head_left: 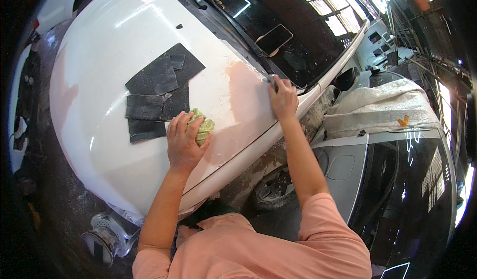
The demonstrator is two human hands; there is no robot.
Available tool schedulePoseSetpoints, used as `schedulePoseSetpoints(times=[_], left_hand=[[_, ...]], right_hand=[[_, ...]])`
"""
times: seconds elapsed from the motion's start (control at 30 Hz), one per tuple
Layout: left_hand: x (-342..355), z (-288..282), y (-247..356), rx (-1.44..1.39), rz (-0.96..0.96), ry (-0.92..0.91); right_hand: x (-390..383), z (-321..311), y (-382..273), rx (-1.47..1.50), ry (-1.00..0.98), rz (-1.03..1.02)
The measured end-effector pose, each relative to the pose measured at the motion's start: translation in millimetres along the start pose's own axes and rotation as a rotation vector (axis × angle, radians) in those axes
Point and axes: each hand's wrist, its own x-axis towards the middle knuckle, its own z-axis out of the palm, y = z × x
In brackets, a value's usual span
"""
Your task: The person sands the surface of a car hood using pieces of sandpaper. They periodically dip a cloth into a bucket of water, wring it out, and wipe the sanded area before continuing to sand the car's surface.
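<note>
My left hand [183, 142] rests on the white car hood [114, 65], its fingers closed round a crumpled yellow-green cloth [204, 130]. Beside it several dark sheets that look like sandpaper [151, 83] lie overlapping on the hood. Farther right, my right hand [284, 99] is at the hood's rear corner, near the base of the windshield. Its fingers are pinched at a small greyish piece, mostly hidden, whose kind I cannot make out. Just left of that hand, a dull pinkish patch [244, 91] covers part of the hood.
A wiper arm [243, 26] runs along the windshield [298, 63]. To the right stands a grey car [343, 167] with a whitish cover [382, 105] over part of it. A side mirror [346, 79] juts out between the cars. A metal lamp-like part [107, 237] sits low at the left.
</note>
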Motion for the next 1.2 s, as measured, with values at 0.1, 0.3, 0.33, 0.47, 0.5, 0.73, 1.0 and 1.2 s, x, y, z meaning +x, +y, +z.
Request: schedulePoseSetpoints(times=[0.1, 0.3, 0.33, 0.47, 0.5, 0.73, 1.0, 1.2], left_hand=[[-2, 2, -4, 0.01, -0.013, 0.002], [-1, 2, -1, 0.02, -0.009, -0.022], [-2, 2, -1, 0.022, -0.005, -0.018], [-3, -1, -5, 0.037, -0.03, -0.014], [-3, -4, -8, 0.041, -0.049, -0.014], [-2, 1, 0, -0.015, -0.009, 0.004], [-5, -4, -11, 0.009, -0.05, 0.016], [-4, 4, -3, -0.027, 0.015, 0.012]], right_hand=[[-55, 12, -20, 0.183, -0.048, -0.277], [24, 23, -55, 0.162, -0.088, -0.335], [33, 30, -57, 0.149, -0.079, -0.332], [-6, 25, -57, 0.207, -0.097, -0.412], [-36, 15, -53, 0.233, -0.14, -0.454], [45, 43, -55, 0.195, -0.099, -0.415], [-44, 4, -50, 0.242, -0.292, -0.514], [44, 39, -56, 0.166, -0.087, -0.395]])
